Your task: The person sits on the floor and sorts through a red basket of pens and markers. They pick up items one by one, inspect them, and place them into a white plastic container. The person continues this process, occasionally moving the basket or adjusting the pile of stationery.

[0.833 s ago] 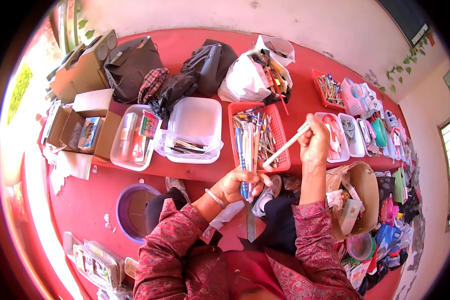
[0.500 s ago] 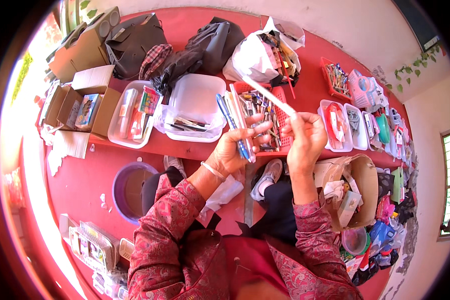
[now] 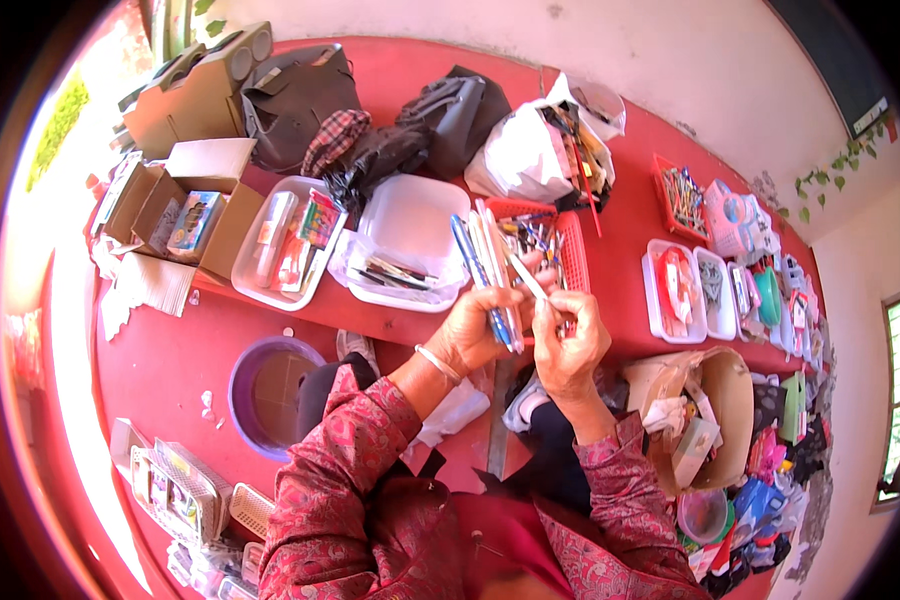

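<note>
My left hand is closed around a bundle of pens, blue-patterned, white and pinkish, standing nearly upright. My right hand pinches the lower end of a slim white pen-like stick, its upper end leaning left beside the bundle. Both hands are close together above the near edge of the red table. Just beyond them sits a red basket full of pens, partly hidden by my hands. A clear plastic tub with several pens and a plastic bag lies to its left.
Left stand a tub of packaged stationery and an open cardboard box. Bags line the back. A smaller red pen basket and white tubs are right. Below are a purple basin and a cardboard carton.
My right hand has moved left and down, bringing the white stick from above the basket to beside the bundle. My left hand still holds the pens. The view has shifted slightly.
</note>
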